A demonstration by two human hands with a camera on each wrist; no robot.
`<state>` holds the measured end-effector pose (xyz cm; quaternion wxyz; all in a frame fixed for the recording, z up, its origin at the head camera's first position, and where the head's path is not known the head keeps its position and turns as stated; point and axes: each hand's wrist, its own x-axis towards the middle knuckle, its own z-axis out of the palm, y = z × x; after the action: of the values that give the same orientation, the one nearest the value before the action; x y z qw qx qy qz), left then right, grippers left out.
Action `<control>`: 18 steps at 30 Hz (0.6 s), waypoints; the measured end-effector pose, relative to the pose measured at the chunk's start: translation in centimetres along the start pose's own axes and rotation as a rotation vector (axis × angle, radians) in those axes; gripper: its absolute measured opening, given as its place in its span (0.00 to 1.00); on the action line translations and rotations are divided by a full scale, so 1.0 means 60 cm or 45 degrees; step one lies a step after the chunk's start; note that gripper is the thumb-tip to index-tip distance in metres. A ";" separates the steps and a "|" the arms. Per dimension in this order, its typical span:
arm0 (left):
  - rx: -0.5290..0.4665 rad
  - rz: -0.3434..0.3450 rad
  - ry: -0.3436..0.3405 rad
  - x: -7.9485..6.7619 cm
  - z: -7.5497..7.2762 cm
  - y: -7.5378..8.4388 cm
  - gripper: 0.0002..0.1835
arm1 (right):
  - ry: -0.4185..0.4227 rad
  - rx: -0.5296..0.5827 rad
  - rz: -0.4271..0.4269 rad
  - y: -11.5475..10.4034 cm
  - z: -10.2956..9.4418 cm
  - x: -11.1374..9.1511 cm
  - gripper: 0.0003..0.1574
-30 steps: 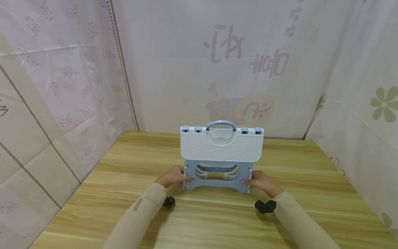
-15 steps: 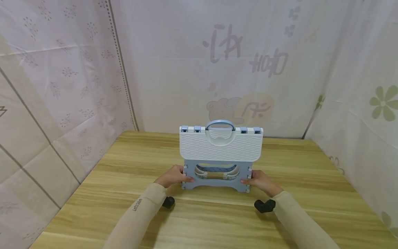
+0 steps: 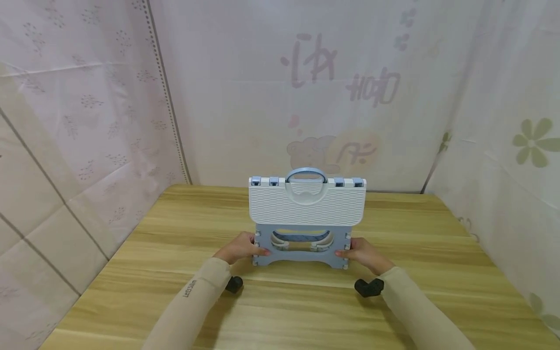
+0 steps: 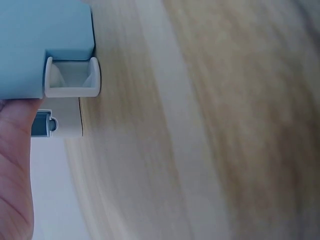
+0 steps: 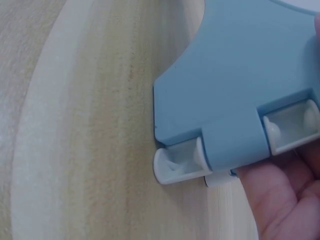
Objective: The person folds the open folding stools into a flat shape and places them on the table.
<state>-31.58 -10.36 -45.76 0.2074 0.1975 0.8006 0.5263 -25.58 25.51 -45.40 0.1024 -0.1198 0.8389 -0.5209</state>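
Observation:
A folding step stool stands upright on the wooden table, its white textured panel above and its pale blue leg frame below. On top is a blue carry handle. My left hand grips the frame's left edge, thumb laid over the front and the other fingers mostly hidden behind. At the opposite edge my right hand holds the frame the same way. White hinge pieces show along the blue frame in the right wrist view, close to the fingers. In the left wrist view, a similar white hinge sits near the hand.
The wood-grain table reaches back to a patterned curtain, with more cloth at both sides. Black wrist-worn pieces hang under the left sleeve and beside the right sleeve.
The head view has swung slightly to the right, so everything appears a little further left. Both hands keep their grip and the stool stays where it was on the table.

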 end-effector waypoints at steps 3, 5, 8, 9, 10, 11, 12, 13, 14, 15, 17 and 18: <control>0.003 0.010 -0.002 -0.001 0.001 0.002 0.19 | -0.010 0.012 -0.011 0.000 0.000 0.001 0.30; -0.006 0.006 -0.004 -0.001 0.001 0.002 0.18 | -0.012 0.019 -0.013 0.001 -0.001 0.001 0.29; -0.008 0.002 -0.006 0.000 0.001 0.002 0.17 | -0.013 0.025 -0.008 0.001 -0.002 0.001 0.29; -0.009 -0.003 -0.006 0.000 0.001 0.002 0.17 | -0.015 0.026 -0.007 0.001 -0.002 0.001 0.29; -0.004 -0.003 -0.005 0.000 0.000 0.002 0.17 | -0.017 0.026 -0.007 0.001 -0.002 0.001 0.29; -0.005 -0.007 -0.005 0.000 0.000 0.003 0.18 | -0.019 0.026 -0.008 0.001 -0.003 0.001 0.29; -0.003 -0.005 -0.005 0.001 -0.001 0.003 0.18 | -0.021 0.026 -0.008 0.001 -0.003 0.001 0.29; -0.002 -0.008 -0.003 0.001 -0.001 0.003 0.18 | -0.022 0.027 -0.008 0.001 -0.003 0.001 0.29; 0.005 -0.003 -0.003 0.001 -0.001 0.002 0.18 | -0.023 0.028 -0.009 0.001 -0.003 0.002 0.29; 0.002 -0.013 0.000 0.002 -0.001 0.002 0.18 | -0.026 0.028 -0.010 0.001 -0.003 0.002 0.29; -0.004 -0.021 0.001 0.002 -0.001 0.001 0.18 | -0.029 0.027 -0.013 0.001 -0.003 0.003 0.29; -0.007 -0.022 0.003 0.001 -0.001 0.000 0.18 | -0.029 0.025 -0.014 0.001 -0.003 0.003 0.29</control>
<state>-31.69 -10.37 -45.73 0.2114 0.1893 0.8012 0.5268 -25.81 25.63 -45.39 0.1103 -0.1296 0.8319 -0.5282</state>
